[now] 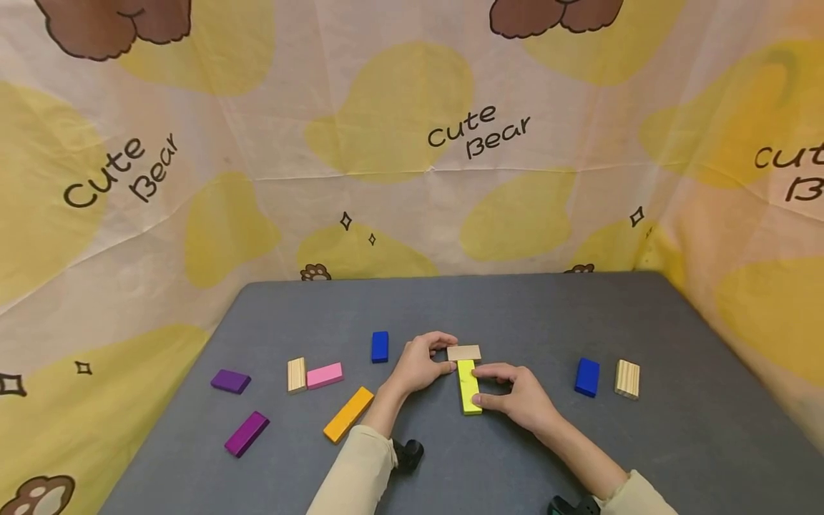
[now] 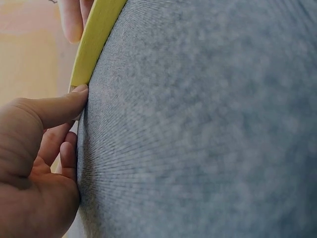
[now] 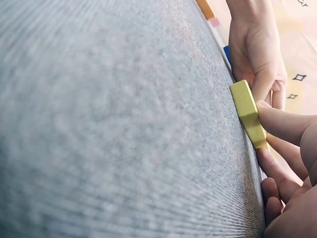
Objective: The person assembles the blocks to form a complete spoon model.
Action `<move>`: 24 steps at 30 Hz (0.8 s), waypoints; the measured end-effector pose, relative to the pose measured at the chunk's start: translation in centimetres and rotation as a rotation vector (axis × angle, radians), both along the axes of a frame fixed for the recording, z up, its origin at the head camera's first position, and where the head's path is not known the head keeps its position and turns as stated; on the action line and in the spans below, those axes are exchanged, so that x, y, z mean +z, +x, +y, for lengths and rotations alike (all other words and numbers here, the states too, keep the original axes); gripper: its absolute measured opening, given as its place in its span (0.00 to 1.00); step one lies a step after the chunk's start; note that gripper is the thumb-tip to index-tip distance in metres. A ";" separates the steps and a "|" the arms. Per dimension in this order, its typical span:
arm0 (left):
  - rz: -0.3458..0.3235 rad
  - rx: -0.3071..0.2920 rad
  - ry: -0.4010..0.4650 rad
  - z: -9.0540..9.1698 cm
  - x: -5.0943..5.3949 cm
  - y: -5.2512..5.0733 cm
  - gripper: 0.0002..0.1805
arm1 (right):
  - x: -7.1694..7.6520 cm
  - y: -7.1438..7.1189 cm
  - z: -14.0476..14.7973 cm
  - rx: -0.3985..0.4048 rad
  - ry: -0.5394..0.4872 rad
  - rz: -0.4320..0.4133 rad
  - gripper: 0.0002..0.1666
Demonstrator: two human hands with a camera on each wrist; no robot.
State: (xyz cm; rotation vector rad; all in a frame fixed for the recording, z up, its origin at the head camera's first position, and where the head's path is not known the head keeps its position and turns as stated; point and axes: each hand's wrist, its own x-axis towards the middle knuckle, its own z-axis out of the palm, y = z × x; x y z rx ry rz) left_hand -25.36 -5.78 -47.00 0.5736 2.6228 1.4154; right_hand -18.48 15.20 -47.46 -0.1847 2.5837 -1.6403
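Observation:
A plain wood block lies crosswise at the far end of a yellow block, and together they form a T shape. My left hand holds the plain block at its left end, thumb in front and fingers behind. In the left wrist view, the left thumb is right by the yellow block's end, and the plain block is mostly hidden. With thumb and index finger, my right hand grips the yellow block along its right side. The yellow block also shows at the right fingertips in the right wrist view.
Left on the grey table lie two purple blocks, a plain wood block, a pink block, an orange block and a blue block. Another blue block and a striped wood block lie right.

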 end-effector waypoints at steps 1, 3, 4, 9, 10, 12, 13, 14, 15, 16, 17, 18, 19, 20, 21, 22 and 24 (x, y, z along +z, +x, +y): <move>-0.001 0.000 0.001 0.0 0.0 0.0 0.19 | 0.0 0.0 0.0 0.002 -0.002 0.001 0.23; 0.000 -0.002 0.002 -0.1 0.1 0.0 0.19 | 0.0 0.0 0.0 0.007 -0.006 0.001 0.23; -0.001 -0.003 0.004 -0.1 0.2 0.1 0.19 | 0.0 0.0 0.0 0.007 -0.009 0.000 0.23; -0.010 -0.003 0.005 -0.1 0.2 0.1 0.19 | 0.0 0.0 0.0 0.003 -0.011 -0.009 0.24; -0.010 -0.002 0.006 -0.1 0.2 0.1 0.19 | 0.0 0.0 0.0 0.001 -0.011 -0.010 0.23; -0.009 -0.001 0.008 -0.1 0.2 0.2 0.19 | 0.0 0.1 0.0 -0.002 -0.013 -0.014 0.23; -0.010 0.000 0.011 -0.1 0.2 0.2 0.20 | 0.0 0.1 0.0 -0.003 -0.014 -0.015 0.23; -0.007 -0.001 0.015 -0.1 0.2 0.2 0.20 | 0.0 0.1 0.0 -0.005 -0.014 -0.017 0.23; -0.008 -0.001 0.019 -0.2 0.1 0.2 0.20 | 0.0 0.1 0.0 -0.006 -0.016 -0.018 0.23; -0.010 -0.002 0.025 -0.2 0.1 0.2 0.20 | 0.0 0.1 0.0 -0.007 -0.017 -0.019 0.23; -0.012 -0.003 0.029 -0.3 0.0 0.2 0.21 | 0.1 0.0 0.0 -0.007 -0.019 -0.020 0.24; -0.014 -0.004 0.039 -0.3 0.0 0.2 0.22 | 0.1 0.0 0.0 -0.006 -0.021 -0.021 0.23; -0.023 -0.004 0.047 -0.4 -0.1 0.1 0.23 | 0.2 0.0 0.0 -0.006 -0.026 -0.023 0.23; -0.028 -0.005 0.057 -0.5 -0.1 0.1 0.24 | 0.3 0.0 0.0 -0.005 -0.033 -0.025 0.23; -0.037 -0.004 0.070 -0.6 -0.1 0.2 0.25 | 0.3 0.0 0.0 -0.004 -0.039 -0.028 0.23; -0.041 -0.005 0.085 -0.7 -0.1 0.2 0.26 | 0.4 0.0 0.0 -0.003 -0.047 -0.030 0.23; -0.039 0.000 0.112 -0.8 0.1 0.5 0.27 | 0.5 0.0 0.0 -0.005 -0.060 -0.035 0.23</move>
